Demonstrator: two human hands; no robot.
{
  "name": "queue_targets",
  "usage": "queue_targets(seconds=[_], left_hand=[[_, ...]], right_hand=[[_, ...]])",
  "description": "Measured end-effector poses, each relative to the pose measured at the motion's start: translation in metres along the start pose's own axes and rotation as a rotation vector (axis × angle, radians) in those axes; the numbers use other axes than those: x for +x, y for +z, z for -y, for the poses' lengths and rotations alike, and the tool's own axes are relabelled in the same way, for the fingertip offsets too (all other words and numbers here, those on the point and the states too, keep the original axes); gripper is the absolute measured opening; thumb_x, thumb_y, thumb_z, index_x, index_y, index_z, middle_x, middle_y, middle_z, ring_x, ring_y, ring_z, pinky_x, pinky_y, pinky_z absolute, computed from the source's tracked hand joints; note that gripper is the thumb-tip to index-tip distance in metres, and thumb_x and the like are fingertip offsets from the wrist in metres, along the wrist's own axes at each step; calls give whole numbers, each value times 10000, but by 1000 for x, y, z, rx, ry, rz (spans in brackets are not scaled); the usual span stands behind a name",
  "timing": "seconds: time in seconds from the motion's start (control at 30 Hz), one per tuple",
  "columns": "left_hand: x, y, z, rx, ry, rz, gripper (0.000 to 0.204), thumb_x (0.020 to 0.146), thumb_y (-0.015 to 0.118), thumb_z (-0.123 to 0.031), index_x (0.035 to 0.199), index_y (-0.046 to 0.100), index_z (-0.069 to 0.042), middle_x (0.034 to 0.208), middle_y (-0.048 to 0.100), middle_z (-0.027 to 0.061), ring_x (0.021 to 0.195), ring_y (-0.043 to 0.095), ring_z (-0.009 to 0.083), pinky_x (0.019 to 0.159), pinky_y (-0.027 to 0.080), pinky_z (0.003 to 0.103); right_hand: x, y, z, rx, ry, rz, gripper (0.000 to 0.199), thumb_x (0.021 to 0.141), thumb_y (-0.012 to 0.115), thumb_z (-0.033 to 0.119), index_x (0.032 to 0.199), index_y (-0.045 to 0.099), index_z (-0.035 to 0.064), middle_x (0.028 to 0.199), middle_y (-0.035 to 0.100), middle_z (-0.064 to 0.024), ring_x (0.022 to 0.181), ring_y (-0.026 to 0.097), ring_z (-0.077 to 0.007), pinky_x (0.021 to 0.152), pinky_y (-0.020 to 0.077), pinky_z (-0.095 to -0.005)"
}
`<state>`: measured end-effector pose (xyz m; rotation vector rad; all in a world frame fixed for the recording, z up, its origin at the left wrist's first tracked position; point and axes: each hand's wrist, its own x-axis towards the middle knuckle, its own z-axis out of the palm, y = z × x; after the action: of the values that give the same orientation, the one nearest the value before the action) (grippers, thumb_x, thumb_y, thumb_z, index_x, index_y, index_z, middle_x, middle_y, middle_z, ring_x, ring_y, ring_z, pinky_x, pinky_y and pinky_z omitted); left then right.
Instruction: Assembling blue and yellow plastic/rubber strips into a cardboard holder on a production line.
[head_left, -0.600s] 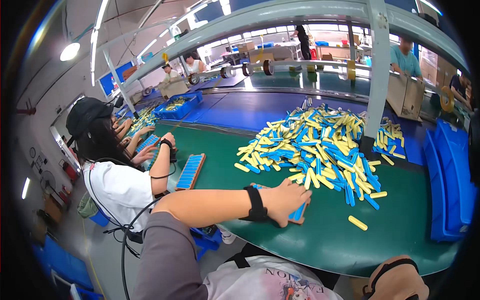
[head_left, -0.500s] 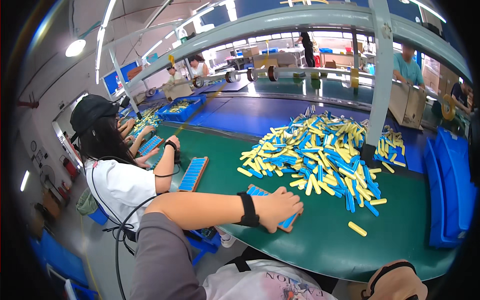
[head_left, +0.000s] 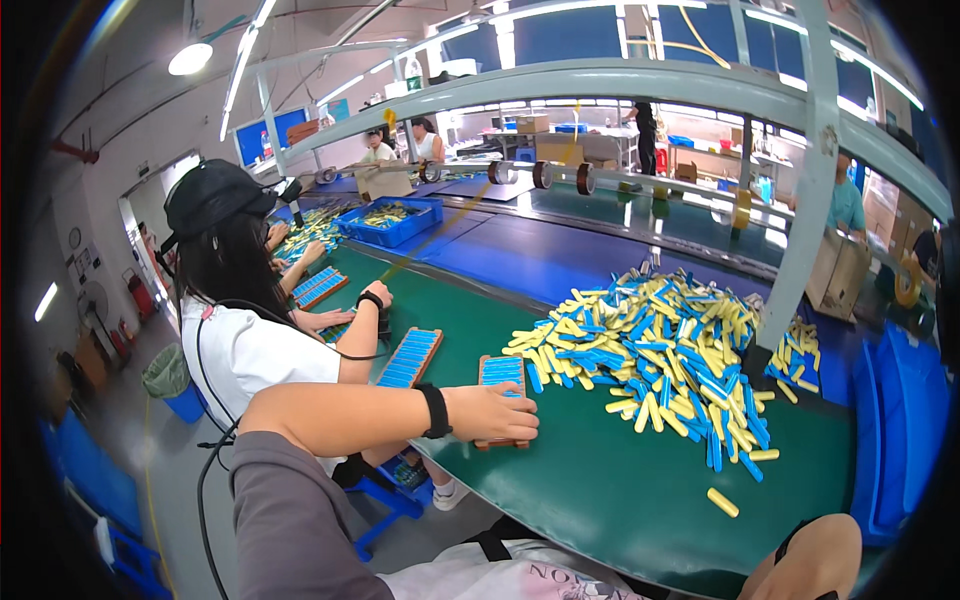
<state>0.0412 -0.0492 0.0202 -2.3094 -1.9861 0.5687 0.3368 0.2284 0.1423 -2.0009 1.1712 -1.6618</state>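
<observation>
My right arm (head_left: 815, 555) shows only at the near right edge; its hand's state I cannot tell. My left hand (head_left: 495, 412) lies flat, fingers loosely extended, on a tray of blue pieces (head_left: 502, 385) on the green table (head_left: 620, 490). Farther right lies a heap of yellow and blue pieces (head_left: 660, 350).

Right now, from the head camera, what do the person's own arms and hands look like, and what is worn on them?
The left hand is bare, with no glove. A black band circles the left wrist. The forearm is uncovered; a grey sleeve covers the upper arm to the elbow. Of the right arm, only a bare rounded part shows at the lower edge, with a dark strap; the right hand is out of view.
</observation>
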Motion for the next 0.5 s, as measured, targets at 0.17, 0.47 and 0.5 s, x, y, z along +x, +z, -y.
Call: queue_targets(seconds=[0.17, 0.47, 0.5], left_hand=[[-47, 36, 28, 273, 50, -186, 410, 840, 621, -296, 1212, 463, -223, 1358, 468, -42, 1332, 391, 180, 962, 389, 394], [-76, 16, 42, 222, -271, -113, 422, 816, 628, -170, 1218, 497, -174, 1382, 466, 34, 1272, 443, 231, 945, 391, 421], [-73, 2, 35, 223, -267, -116, 422, 816, 628, -170, 1218, 497, -174, 1382, 466, 34, 1272, 443, 231, 945, 391, 421]], right_hand=[[-12, -25, -7, -154, 240, 158, 468, 951, 574, 340, 1195, 592, -59, 1041, 649, -193, 790, 607, -332, 647, 444, -399], [-15, -60, -22, -151, 354, 23, 309, 938, 548, 128, 1065, 579, -152, 988, 621, -259, 764, 617, -369, 614, 504, -415], [-13, -60, -24, -172, 351, -6, 284, 937, 547, 130, 1006, 596, -142, 935, 624, -261, 716, 614, -364, 579, 490, -414]])
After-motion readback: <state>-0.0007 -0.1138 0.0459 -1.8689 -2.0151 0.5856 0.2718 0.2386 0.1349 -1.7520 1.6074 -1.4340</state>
